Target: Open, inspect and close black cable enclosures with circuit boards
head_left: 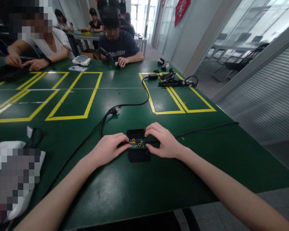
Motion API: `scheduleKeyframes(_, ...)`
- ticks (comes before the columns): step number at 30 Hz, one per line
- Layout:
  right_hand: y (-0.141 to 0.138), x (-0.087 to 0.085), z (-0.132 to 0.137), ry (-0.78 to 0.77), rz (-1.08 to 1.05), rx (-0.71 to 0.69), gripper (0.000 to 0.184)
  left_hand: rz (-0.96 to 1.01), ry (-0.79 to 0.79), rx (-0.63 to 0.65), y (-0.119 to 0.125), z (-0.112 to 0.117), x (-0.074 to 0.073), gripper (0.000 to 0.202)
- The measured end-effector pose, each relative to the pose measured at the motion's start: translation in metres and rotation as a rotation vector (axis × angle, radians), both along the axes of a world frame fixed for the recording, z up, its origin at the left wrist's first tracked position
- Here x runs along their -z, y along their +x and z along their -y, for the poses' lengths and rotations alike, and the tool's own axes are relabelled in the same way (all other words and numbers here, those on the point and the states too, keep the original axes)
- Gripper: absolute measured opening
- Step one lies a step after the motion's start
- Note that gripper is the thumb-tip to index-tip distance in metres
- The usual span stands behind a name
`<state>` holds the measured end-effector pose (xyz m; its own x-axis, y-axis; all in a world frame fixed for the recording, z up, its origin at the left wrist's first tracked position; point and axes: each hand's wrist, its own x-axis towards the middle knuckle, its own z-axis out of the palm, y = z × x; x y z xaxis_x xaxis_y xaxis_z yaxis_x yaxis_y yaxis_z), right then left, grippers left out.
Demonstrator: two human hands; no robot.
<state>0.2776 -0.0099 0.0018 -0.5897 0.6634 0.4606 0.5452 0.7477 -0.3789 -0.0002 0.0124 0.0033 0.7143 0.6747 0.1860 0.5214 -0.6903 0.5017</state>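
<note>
In the head view, a small green circuit board (137,145) with copper-wound coils lies between two black casing halves. One half (135,132) is behind it, the other half (139,155) in front. My left hand (110,146) pinches the board's left end, where a black cable meets it. My right hand (163,141) curls around the right end, thumb and fingertips at the board's edges, its fingers bent. Another black cable (202,129) runs from that end under my right hand toward the table's right side. My fingertips partly hide the board's ends.
A black cable with a plug (114,110) crosses the green table (125,192). Bundled black adapters and cords (170,80) lie by yellow tape outlines at back right. A white device (36,173), partly blurred, stands at left. Two people work across the table, one person's hands (122,61) on a small part.
</note>
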Motion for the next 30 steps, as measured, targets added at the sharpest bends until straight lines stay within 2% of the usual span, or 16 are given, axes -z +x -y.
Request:
scheduleKeyframes(4,0.016,-0.001,-0.007,-0.075,0.129,-0.022,0.004,0.061,-0.076,-0.040,0.000,-0.002,-0.002,0.027)
scheduleKeyframes(8,0.021,0.002,-0.008,-0.125,0.061,-0.037,0.014,0.161,-0.204,-0.089,0.002,0.001,-0.010,0.023)
scheduleKeyframes(12,0.019,0.003,-0.002,-0.179,-0.048,-0.051,0.014,0.261,-0.401,-0.091,0.003,0.006,-0.017,0.016)
scheduleKeyframes(19,0.012,-0.002,0.006,-0.210,-0.071,-0.191,0.011,0.229,-0.641,-0.026,0.004,0.007,-0.013,0.013)
scheduleKeyframes(25,0.013,-0.003,0.005,-0.287,-0.050,-0.180,0.012,0.215,-0.688,-0.038,0.005,0.006,-0.015,0.013)
scheduleKeyframes(30,0.014,-0.005,0.004,-0.286,-0.051,-0.156,0.011,0.217,-0.714,-0.048,0.005,0.006,-0.020,0.015)
